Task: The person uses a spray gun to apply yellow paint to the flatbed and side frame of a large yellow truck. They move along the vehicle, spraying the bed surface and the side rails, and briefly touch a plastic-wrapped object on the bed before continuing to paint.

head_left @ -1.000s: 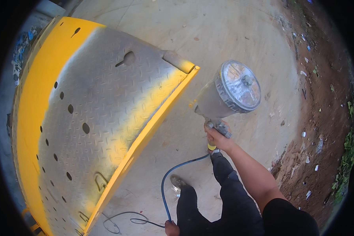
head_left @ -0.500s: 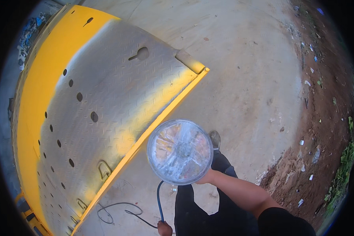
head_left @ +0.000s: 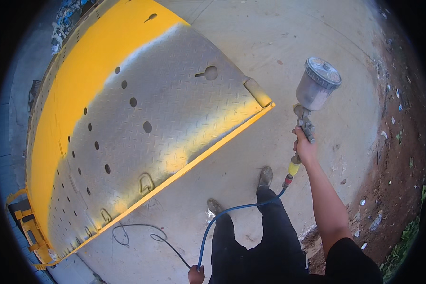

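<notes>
My right hand [head_left: 306,147] is closed round the handle of a spray gun [head_left: 304,120], held out to the right past the plate's corner. A round lidded paint cup [head_left: 318,85] sits on top of the gun, tilted a little. Below the grip, a yellow and red coupling [head_left: 291,174] joins the gun to a blue air hose [head_left: 232,208]. Low at the bottom edge, my left hand [head_left: 196,274] is closed on that hose. To the left lies a large steel tread plate [head_left: 175,94], partly yellow and partly bare grey, with holes and wire loops.
A yellow rim [head_left: 189,173] runs along the plate's near edge. More dark hose [head_left: 142,226] loops on the concrete floor [head_left: 251,38] beside it. My boots [head_left: 266,176] stand close to the plate. Reddish soil with litter [head_left: 383,175] borders the right side.
My right hand has swung the spray gun right and farther out, away from the plate's edge. The gun and coupling now show. The view has shifted; my left hand stays on the hose.
</notes>
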A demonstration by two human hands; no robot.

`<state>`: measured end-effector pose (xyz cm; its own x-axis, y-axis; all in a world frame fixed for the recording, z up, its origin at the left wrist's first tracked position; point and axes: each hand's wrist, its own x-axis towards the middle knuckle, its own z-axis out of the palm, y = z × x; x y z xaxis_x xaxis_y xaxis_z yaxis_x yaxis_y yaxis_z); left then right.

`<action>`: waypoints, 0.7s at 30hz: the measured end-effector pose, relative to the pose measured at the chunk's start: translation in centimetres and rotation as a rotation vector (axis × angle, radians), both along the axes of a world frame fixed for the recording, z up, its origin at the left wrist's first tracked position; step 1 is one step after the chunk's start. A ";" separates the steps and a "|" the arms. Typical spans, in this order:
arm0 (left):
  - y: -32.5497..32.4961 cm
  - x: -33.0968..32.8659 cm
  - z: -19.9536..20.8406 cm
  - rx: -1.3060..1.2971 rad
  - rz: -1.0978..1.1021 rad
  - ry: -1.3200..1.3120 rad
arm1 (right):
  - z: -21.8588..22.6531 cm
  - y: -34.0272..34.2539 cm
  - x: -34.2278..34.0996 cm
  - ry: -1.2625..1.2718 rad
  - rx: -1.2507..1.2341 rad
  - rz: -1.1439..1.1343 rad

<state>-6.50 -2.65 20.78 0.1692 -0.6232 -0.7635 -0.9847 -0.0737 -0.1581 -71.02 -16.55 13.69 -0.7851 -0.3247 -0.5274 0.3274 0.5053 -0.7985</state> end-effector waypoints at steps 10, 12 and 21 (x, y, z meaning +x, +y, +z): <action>13.0 9.3 11.2 0.075 0.452 -0.227 | 10.6 -1.2 19.5 -0.530 -0.343 0.619; 15.3 11.6 12.0 -0.118 0.410 -0.185 | 13.5 0.6 24.6 -0.443 -0.390 0.801; 33.4 16.1 10.1 -0.095 0.977 0.062 | 22.1 10.9 43.4 -0.230 -0.118 1.001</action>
